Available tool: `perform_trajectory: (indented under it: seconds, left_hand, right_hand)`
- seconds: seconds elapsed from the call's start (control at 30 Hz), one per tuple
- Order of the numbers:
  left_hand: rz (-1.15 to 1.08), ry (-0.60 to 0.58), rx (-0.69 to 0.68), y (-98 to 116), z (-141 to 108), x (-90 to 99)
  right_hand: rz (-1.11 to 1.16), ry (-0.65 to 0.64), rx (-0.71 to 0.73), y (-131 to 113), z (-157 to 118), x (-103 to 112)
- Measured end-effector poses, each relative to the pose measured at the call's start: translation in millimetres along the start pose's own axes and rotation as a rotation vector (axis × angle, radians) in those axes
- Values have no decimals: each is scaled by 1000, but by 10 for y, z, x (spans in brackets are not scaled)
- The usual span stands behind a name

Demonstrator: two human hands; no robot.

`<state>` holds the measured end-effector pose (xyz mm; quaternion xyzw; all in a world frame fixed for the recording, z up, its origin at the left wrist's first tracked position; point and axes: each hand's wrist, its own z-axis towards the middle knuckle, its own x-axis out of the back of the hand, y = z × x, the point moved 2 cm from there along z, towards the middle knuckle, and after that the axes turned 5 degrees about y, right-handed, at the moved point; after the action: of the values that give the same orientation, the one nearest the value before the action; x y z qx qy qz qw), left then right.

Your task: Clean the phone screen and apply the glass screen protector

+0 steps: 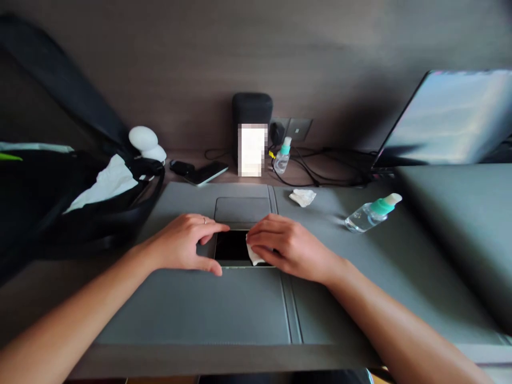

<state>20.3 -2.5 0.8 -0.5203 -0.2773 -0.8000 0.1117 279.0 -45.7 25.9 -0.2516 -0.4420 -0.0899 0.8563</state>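
A smartphone (232,246) lies flat on the grey desk mat with its dark screen up. My left hand (184,242) spans its left end, the fingers at the far edge and the thumb at the near edge, steadying it. Pinched under the fingers of my right hand (286,245) is a white tissue (255,257), pressed on the right half of the screen. My right hand hides that end of the phone. Just beyond the phone is a thin dark rectangular outline (242,209) on the mat.
A crumpled tissue (303,197) and a tilted spray bottle (370,213) lie to the right. Another small spray bottle (282,157) stands at the back near cables (312,173). A black bag (80,224) is at left, a laptop (448,122) at right, a second phone (208,173) behind.
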Motion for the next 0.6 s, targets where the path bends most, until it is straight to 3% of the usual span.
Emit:
perform_trajectory:
  seconds: [0.17,0.6]
  left_hand:
    - [17,-59,60,15,-10,-40]
    - [48,-140,186,94,12,-36]
  right_hand:
    - [-67,-84,4,-7,-15,0]
    - [-39,-115,-72,31,-70,-4]
